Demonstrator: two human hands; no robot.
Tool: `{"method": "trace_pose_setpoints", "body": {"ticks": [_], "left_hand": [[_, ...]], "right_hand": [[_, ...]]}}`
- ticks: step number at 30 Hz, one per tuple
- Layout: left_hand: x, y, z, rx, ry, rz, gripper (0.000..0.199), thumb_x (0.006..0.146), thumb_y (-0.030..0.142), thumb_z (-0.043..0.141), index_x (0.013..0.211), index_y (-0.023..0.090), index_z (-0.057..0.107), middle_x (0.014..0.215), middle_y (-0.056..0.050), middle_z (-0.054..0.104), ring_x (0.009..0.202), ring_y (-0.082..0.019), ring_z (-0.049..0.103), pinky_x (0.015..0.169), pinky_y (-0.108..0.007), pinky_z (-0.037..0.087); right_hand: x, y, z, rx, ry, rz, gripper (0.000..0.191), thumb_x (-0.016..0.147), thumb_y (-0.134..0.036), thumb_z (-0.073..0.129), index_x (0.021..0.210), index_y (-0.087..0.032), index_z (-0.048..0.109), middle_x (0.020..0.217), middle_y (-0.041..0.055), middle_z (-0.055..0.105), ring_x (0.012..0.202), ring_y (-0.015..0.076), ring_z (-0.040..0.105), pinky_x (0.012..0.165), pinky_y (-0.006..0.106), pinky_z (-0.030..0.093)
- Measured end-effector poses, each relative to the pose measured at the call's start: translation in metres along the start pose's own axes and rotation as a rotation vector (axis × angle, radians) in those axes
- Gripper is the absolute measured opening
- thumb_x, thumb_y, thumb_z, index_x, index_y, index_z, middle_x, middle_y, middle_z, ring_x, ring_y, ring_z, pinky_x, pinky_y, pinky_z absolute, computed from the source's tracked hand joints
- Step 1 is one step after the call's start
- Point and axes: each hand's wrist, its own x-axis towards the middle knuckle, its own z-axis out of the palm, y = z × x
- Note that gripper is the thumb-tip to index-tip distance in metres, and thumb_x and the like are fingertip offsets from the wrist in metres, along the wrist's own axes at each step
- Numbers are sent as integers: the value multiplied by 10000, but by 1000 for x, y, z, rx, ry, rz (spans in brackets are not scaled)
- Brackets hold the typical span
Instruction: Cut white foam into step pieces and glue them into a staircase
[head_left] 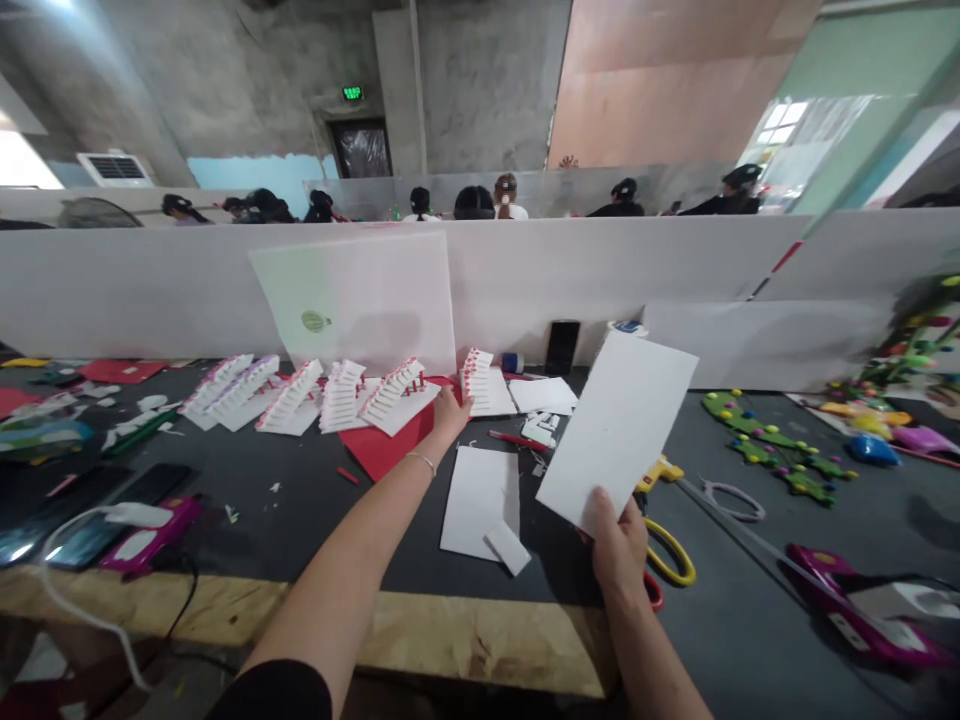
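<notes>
My right hand [619, 545] grips a blank white board [622, 430] by its lower edge, thumb on the front face, tilted up above the table. My left hand [451, 412] is stretched out to the back of the table, its fingers closed at the left edge of a small white staircase model [478, 378] with red bits. Its far fingertips are partly hidden. Several similar staircase models [394, 395] stand in a row to the left. Between my arms lie a flat white board [480, 490] and a small white block [508, 548].
Red sheet [390, 440] lies under the models. Yellow-handled tool [660, 472], yellow ring-shaped handle [679, 555] and purple power strip [862, 600] are at right. A black phone [562, 346] leans at the white partition [540, 270]. Another purple power strip [154, 535] sits left. People work beyond.
</notes>
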Motion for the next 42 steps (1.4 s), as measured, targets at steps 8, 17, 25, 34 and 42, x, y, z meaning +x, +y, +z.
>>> {"method": "trace_pose_setpoints", "body": {"ticks": [8,17,25,34,42], "left_hand": [[-25,17,-4,79,-64,156,263,928,172,471,1174,159,561,1203,-158,638,1162,-249,597,1004,-409,461],[-77,7,-31,464,-635,296,547,763,410,732,1215,142,576,1374,-196,538,1311,-361,479,1070,-458,395],[-60,18,-29,438,-771,210,451,672,456,770,984,172,610,1120,-116,659,1064,-290,624,823,-311,496],[-33,26,-75,26,-608,176,209,716,355,697,815,200,598,810,-60,675,742,-226,638,619,-306,453],[-23,47,-108,102,-155,405,196,805,369,672,736,196,609,775,-30,661,811,-199,594,801,-332,422]], "right_hand": [[6,11,-6,149,150,-35,410,801,-515,643,1050,-189,638,943,22,703,738,153,633,653,274,519],[3,3,-2,242,165,-14,350,777,-441,673,1020,-193,630,937,9,690,733,142,630,684,281,523],[2,0,-5,114,187,-113,309,792,-419,651,959,-160,654,895,19,685,764,156,610,756,319,507],[9,-2,-9,168,310,-114,398,805,-446,642,1108,-188,644,1057,41,700,904,184,657,848,349,528],[8,-5,-8,167,313,-118,326,809,-433,635,1014,-180,640,985,27,695,921,191,651,869,352,512]]}}
